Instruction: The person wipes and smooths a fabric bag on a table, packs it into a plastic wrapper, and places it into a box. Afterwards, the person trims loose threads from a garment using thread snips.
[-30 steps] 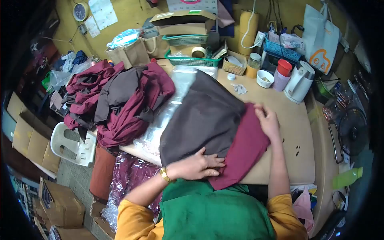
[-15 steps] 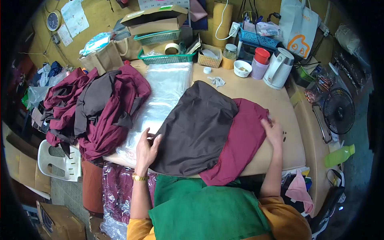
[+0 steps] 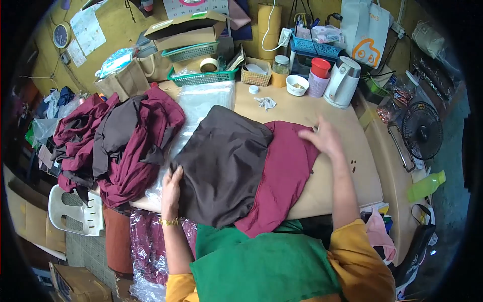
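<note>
A folded garment (image 3: 221,161) of dark brown and maroon cloth lies across the front of the table, its maroon part (image 3: 289,166) on the right. My left hand (image 3: 171,190) pinches the garment's left edge between thumb and fingers. Over the upper right corner of the maroon cloth is my right hand (image 3: 326,138), fingers spread and holding nothing; whether it touches the cloth I cannot tell. Clear plastic bags (image 3: 206,98) are stacked flat, partly beneath the garment's left side. Further left lies a heap of maroon and dark garments (image 3: 136,146).
Along the back stand green baskets (image 3: 204,78), a glass jar (image 3: 280,70), a white bowl (image 3: 297,85), a lilac cup (image 3: 318,84) and a white kettle (image 3: 342,83). A black fan (image 3: 422,130) and a green bottle (image 3: 426,186) are at right. A white plastic chair (image 3: 75,211) stands lower left.
The garment has shifted left on the table. My left hand has closed on its left edge. My right hand has moved up and left, off the right edge.
</note>
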`<state>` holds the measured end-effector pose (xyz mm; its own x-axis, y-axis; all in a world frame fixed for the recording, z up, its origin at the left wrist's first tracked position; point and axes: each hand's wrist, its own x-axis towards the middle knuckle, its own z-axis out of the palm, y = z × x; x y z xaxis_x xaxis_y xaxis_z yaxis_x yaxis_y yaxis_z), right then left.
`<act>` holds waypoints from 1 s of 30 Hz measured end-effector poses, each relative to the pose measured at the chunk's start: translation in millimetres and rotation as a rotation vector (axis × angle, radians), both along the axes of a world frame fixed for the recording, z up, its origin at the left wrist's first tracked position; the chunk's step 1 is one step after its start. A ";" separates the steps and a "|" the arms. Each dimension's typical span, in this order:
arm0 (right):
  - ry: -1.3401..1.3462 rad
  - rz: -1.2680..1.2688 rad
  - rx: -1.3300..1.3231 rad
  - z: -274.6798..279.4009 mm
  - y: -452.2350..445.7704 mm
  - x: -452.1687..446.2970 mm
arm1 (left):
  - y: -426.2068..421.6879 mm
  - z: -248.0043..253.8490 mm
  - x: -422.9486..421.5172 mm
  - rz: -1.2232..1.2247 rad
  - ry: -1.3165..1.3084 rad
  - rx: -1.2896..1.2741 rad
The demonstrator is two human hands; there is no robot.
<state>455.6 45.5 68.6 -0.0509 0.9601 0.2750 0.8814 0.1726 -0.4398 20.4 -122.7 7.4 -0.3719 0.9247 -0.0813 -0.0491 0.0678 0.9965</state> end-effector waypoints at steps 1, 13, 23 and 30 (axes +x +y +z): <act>-0.042 -0.011 -0.120 -22.0 1.4 -0.4 | -14.6 9.5 12.5 0.083 -0.015 -0.037; -0.110 0.127 0.597 131.1 39.8 -13.2 | -64.8 43.9 128.4 -0.538 0.471 -0.128; 0.041 0.537 -0.034 -77.7 -55.2 -72.0 | -3.1 17.5 129.8 -0.146 -0.612 -0.069; 0.050 0.705 -0.330 -48.2 -65.2 -43.9 | 76.2 -23.3 105.6 0.075 -0.518 0.231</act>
<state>411.6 -19.7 20.4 -0.6748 0.7380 -0.0011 0.5897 0.5382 -0.6021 126.0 -46.5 -15.9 -0.4029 0.9126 -0.0698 -0.5315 -0.1712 0.8296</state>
